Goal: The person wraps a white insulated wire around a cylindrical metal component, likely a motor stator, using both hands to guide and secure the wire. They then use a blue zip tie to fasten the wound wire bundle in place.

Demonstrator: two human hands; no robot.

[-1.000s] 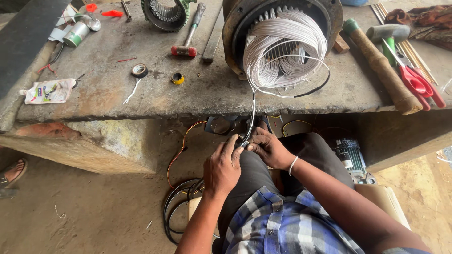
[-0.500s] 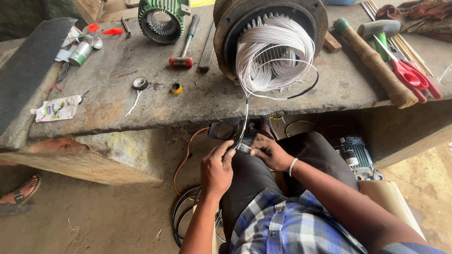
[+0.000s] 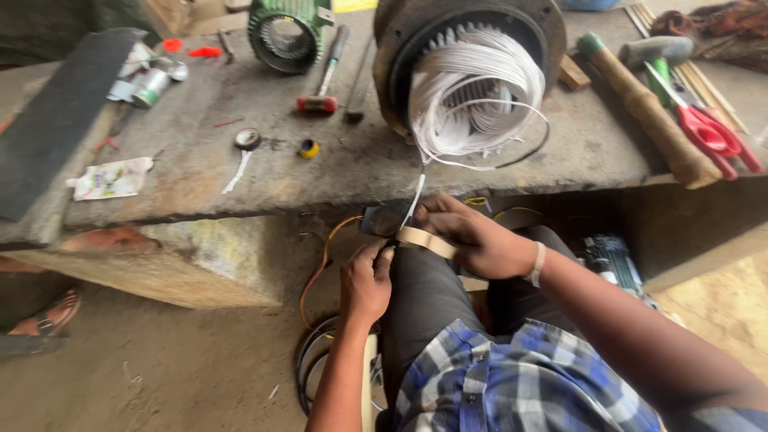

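My left hand (image 3: 366, 282): fingers pinched on one end of a flat beige tape strip (image 3: 426, 240). My right hand (image 3: 472, 238): closed over the strip's other end, now stretched between both hands where earlier only the white wire bundle (image 3: 416, 196) was gripped. Bundle rises to white coil windings (image 3: 472, 96) in a round dark metal motor housing (image 3: 464, 48) on the grey concrete counter (image 3: 360, 160).

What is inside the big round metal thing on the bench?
Inside the big round motor housing sits a bundle of white wire loops, spilling out the front. Metal slots show around the rim; whatever lies behind the loops is covered.
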